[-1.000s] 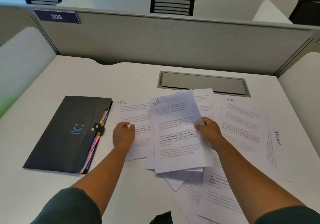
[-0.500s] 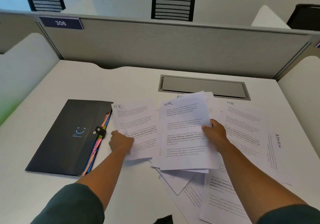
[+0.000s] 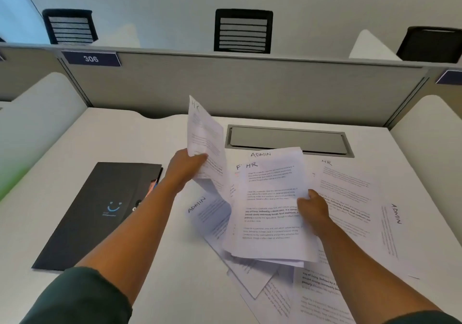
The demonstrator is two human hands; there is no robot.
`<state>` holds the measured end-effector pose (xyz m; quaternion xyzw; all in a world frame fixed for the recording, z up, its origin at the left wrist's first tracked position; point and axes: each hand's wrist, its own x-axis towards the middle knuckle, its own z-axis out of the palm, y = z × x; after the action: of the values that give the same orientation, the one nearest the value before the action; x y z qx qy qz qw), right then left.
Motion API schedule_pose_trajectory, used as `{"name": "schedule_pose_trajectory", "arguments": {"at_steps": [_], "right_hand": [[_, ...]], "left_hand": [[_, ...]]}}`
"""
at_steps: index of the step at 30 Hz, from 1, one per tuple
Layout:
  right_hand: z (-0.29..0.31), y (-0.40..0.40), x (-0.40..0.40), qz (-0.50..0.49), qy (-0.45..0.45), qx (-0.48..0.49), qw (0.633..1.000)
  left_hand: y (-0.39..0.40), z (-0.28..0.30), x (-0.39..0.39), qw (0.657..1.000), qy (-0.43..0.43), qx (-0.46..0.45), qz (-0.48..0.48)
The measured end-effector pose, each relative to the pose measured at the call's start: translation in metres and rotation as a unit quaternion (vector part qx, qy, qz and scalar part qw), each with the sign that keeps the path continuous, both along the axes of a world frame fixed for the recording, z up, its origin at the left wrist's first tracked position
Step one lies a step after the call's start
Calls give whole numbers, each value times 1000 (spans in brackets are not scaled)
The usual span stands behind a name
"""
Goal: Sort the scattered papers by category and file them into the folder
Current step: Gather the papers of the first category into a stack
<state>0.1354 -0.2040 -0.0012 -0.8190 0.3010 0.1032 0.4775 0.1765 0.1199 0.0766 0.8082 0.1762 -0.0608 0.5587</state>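
My left hand (image 3: 186, 167) grips a sheet marked HR (image 3: 203, 136) and holds it upright above the desk. My right hand (image 3: 312, 208) holds a small stack of sheets, its top sheet marked HR (image 3: 272, 211), tilted just above the pile. A black folder (image 3: 95, 213) with a smiley logo lies closed at the left, coloured tabs showing at its right edge. Loose papers spread over the desk: one marked ADMIN (image 3: 211, 211) under the left arm's side, another HR sheet (image 3: 350, 198) at right, and an ADMIN sheet (image 3: 395, 236) at far right.
A grey cable hatch (image 3: 288, 140) is set in the white desk (image 3: 112, 138) behind the papers. A grey partition (image 3: 240, 86) with a 306 plate (image 3: 91, 59) closes the back. White side panels stand left and right. More sheets (image 3: 287, 298) reach the near edge.
My left hand has lifted the HR sheet from the desk and raised it upright. An ADMIN sheet underneath has come into sight. My right hand still holds its stack.
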Motion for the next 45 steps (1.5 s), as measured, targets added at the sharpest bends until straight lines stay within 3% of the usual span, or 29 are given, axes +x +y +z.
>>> {"name": "schedule_pose_trajectory", "arguments": {"at_steps": [10, 14, 23, 28, 31, 36, 41, 45], "right_hand": [[6, -2, -2, -4, -11, 70, 997], [4, -7, -1, -4, -16, 84, 996], [7, -15, -2, -25, -35, 265, 963], [2, -25, -2, -25, -54, 268, 962], [0, -31, -5, -22, -45, 257, 965], [3, -32, -14, -2, -47, 283, 958], [1, -36, -21, -71, -11, 324, 943], [-2, -51, -22, -72, 10, 261, 963]], "left_hand": [[-41, 72, 4, 987, -77, -127, -60], [-48, 77, 2, 982, -55, -156, -94], [-69, 14, -18, 976, 81, -59, -191], [-78, -29, -21, 994, 76, 49, -66], [-83, -41, -20, 995, 101, -19, -15], [-98, -57, -26, 966, 147, -197, -77], [-121, -75, -35, 945, 193, -257, -62], [-138, -89, -39, 955, 193, -217, -69]]}}
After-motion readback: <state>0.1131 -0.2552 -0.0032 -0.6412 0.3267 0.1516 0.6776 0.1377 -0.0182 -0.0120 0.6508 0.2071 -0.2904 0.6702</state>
